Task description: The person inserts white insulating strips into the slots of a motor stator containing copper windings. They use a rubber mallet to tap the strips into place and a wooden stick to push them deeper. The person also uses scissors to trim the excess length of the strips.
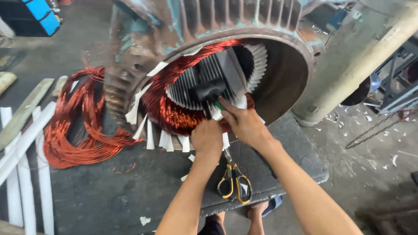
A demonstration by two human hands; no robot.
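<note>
Head view, looking down into a large motor stator (209,30) lying on a dark table (109,196). Right hand (246,124) closed round the green handle of a black mallet (210,90), mallet head inside the bore against the slots. Left hand (207,138) clenched at the lower rim of the bore, pressed on the copper winding (167,109) and the white paper strips (167,141); whether anything is gripped in it, not discernible. Winding bunched along the left and lower edge of the bore, paper strips fanning out beneath it. Scissors (234,182) with yellow-and-black handles flat on the table, just below the left hand, blades pointing toward it. Loose copper coil (76,126) on the table, left of the stator. White slats (21,174) along the table's left edge. Paper scraps (374,130) scattered on the floor at right, beside a chain (379,130) and a pale pipe (361,65).
</note>
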